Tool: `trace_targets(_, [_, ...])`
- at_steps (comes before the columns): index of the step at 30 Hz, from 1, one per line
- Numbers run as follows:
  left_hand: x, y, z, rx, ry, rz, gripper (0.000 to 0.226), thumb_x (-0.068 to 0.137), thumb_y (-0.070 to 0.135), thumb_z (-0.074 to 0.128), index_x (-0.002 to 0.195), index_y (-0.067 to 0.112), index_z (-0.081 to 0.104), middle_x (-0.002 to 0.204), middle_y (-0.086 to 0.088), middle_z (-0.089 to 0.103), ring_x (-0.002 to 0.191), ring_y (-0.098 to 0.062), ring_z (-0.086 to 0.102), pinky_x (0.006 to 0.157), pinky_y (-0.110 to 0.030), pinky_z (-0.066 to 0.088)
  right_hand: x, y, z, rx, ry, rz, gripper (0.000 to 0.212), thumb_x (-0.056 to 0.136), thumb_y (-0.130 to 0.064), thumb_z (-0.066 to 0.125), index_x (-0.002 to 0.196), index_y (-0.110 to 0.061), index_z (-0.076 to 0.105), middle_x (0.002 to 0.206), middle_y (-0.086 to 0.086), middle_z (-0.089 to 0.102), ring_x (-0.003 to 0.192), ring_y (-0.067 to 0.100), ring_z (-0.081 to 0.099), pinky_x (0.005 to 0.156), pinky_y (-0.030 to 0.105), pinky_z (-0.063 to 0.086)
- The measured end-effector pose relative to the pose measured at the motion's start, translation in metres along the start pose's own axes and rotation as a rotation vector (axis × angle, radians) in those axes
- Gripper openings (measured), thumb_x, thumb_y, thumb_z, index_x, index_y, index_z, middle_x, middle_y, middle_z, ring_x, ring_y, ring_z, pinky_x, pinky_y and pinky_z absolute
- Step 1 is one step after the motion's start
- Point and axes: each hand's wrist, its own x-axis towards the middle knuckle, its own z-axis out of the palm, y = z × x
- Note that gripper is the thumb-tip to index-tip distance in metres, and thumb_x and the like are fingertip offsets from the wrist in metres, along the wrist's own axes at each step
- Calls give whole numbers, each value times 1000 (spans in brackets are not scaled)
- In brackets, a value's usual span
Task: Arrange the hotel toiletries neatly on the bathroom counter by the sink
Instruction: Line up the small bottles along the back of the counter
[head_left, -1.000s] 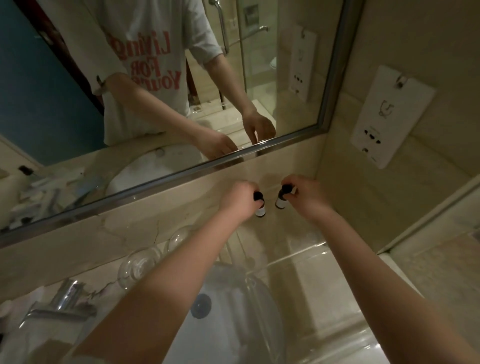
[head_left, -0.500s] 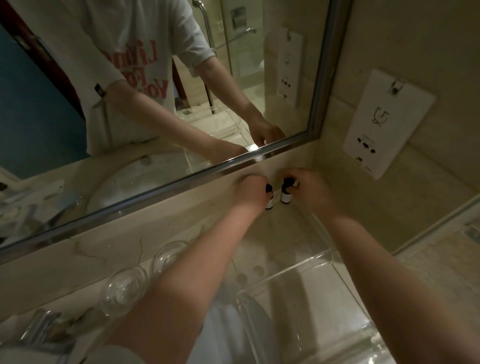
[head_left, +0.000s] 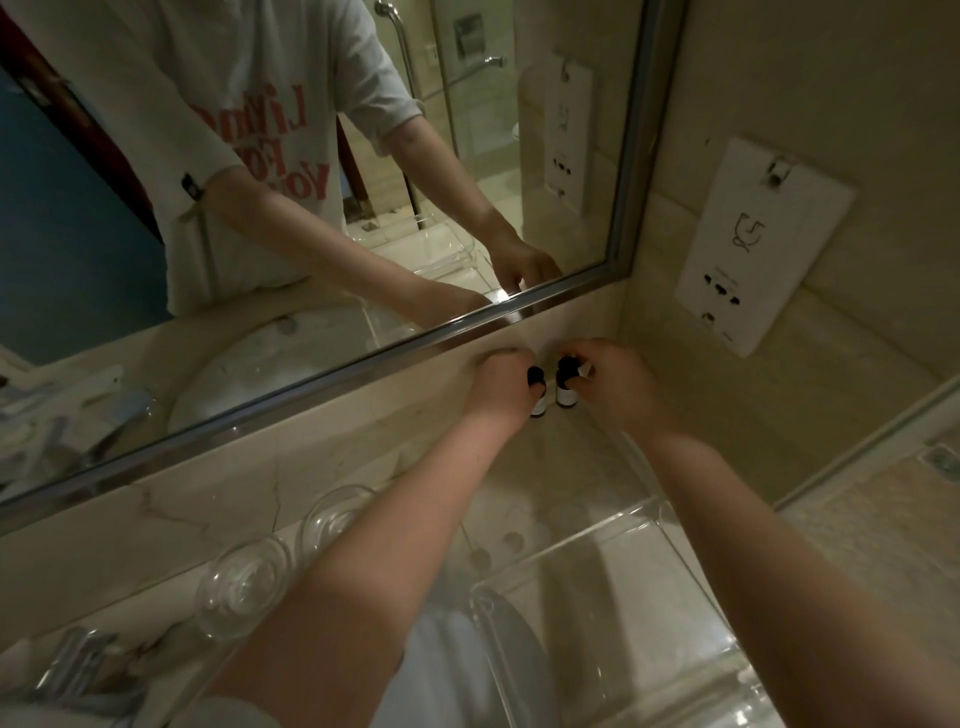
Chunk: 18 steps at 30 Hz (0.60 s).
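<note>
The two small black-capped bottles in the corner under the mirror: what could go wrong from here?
1. The left hand and right hand hold the left black-capped white bottle and right black-capped white bottle nearly touching; a careless release may tip one into the other.
2. The left forearm passes close by the clear drinking glasses; pulling back could knock them.

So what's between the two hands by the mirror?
Two upright black-capped bottles, side by side: the left hand holds one, the right hand the other. Head view.
</note>
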Motion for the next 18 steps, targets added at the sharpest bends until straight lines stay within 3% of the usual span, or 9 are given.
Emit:
trace_targets(3, [-5, 1, -5, 31, 3, -18, 34, 90, 18, 56, 120, 4, 56, 123, -16, 61, 114, -30, 56, 89, -32, 44, -8, 0, -1, 8, 21, -4, 41, 82, -11, 65, 123, -14, 59, 114, 11, 63, 97, 27, 61, 76, 28, 45])
trace_targets(7, [-21, -3, -15, 126, -31, -40, 43, 91, 26, 56, 131, 9, 49, 135, -13, 51, 124, -29, 48, 97, -35, 42, -23, -7, -3, -25, 31, 15, 45, 82, -9, 64, 126, -12, 54, 124, 14, 57, 112, 32, 53, 87, 35, 45])
trace_targets(11, [-53, -14, -22, 169, -37, -46, 50, 90, 28, 57, 135, 10, 44, 135, -14, 49, 122, -31, 49, 94, -38, 47, -47, -19, -5, -90, 21, 54, 48, 87, -18, 59, 133, -13, 48, 132, 11, 50, 119, 31, 46, 92, 34, 40])
trace_targets(16, [-105, -27, -30, 218, -14, -60, 49, 88, 34, 58, 129, 10, 49, 125, -13, 54, 115, -32, 53, 91, -41, 49, -92, -46, 1, -218, 50, -36, 45, 84, -23, 61, 126, -10, 53, 122, 13, 57, 108, 36, 53, 77, 37, 46])
trace_targets(18, [-129, -33, -34, 269, -19, -86, 47, 88, 38, 57, 126, 11, 51, 123, -13, 54, 115, -33, 52, 91, -40, 47, -109, -61, 3, -252, 33, -46, 45, 85, -28, 60, 126, -12, 53, 122, 11, 58, 109, 34, 53, 78, 37, 46])
